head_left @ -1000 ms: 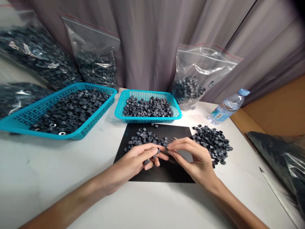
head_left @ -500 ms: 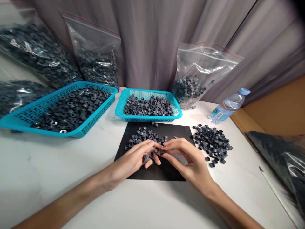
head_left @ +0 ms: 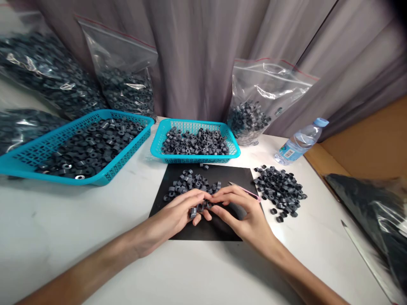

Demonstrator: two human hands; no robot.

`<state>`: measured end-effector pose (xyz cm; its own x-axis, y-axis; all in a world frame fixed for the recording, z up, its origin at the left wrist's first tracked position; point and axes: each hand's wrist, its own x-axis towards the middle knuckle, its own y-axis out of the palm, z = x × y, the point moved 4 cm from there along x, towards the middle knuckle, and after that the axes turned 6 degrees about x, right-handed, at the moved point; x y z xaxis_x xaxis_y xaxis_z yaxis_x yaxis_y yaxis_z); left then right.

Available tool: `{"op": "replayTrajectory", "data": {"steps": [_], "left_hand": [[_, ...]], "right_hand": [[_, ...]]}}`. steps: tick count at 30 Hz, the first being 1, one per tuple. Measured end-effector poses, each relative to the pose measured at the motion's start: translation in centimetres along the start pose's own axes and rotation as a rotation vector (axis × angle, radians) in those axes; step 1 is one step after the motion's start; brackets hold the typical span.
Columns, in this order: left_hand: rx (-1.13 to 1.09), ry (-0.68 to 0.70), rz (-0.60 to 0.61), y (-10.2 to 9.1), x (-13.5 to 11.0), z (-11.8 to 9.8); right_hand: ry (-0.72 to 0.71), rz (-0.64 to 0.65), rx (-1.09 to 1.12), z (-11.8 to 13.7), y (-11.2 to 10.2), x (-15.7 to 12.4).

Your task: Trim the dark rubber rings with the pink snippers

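Over the black mat (head_left: 190,233), my left hand (head_left: 178,209) is curled around several small dark grey plastic rings (head_left: 200,207), which sit in a row along its fingers. My right hand (head_left: 240,207) meets it from the right. Its thumb and index finger close about the end ring (head_left: 209,204), beside the left fingertips. How firmly it grips is partly hidden. Behind my hands, a loose pile of the same grey pieces (head_left: 187,181) lies on the mat. A thin pointed tool with a pink edge (head_left: 246,192) lies partly behind my right hand.
Two blue baskets (head_left: 195,160) (head_left: 92,180) hold grey pieces. Another pile (head_left: 281,188) lies right of the mat, near a water bottle (head_left: 300,142). Filled clear bags (head_left: 127,84) (head_left: 254,114) stand against the curtain. A dark bag (head_left: 365,212) and cardboard (head_left: 369,148) are at right.
My right hand has brought its small piece leftward against the rings in my left hand. More of the pink-edged tool shows now. The whole view has shifted slightly.
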<state>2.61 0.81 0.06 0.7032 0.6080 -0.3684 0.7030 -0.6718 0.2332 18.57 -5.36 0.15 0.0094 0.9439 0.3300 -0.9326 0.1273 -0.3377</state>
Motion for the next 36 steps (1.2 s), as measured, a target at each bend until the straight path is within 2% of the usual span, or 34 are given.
{"op": "replayTrajectory", "data": {"steps": [5, 11, 14, 17, 22, 28, 36], "left_hand": [[0.032, -0.019, 0.017, 0.0, -0.2, 0.2], [-0.077, -0.043, 0.057, 0.5, -0.4, 0.0], [-0.12, -0.046, 0.034, 0.5, -0.4, 0.0], [-0.16, -0.058, 0.006, 0.4, -0.5, 0.2], [-0.164, -0.125, 0.095, 1.1, -1.0, 0.3], [-0.168, -0.091, 0.051, 1.4, -1.4, 0.0], [-0.21, -0.05, 0.1, 1.7, -1.6, -0.1]], "right_hand": [[0.012, 0.009, -0.004, 0.4, -0.1, 0.0], [0.01, 0.004, -0.064, 0.3, -0.2, -0.1], [-0.001, -0.006, -0.054, 0.8, -0.2, -0.1], [-0.065, -0.058, -0.165, 2.0, 0.3, -0.2], [-0.216, -0.095, -0.491, 3.8, 2.4, -1.0], [-0.248, -0.159, -0.552, 3.6, 3.6, -1.5], [-0.333, -0.149, -0.581, 3.6, 3.7, -1.6]]}}
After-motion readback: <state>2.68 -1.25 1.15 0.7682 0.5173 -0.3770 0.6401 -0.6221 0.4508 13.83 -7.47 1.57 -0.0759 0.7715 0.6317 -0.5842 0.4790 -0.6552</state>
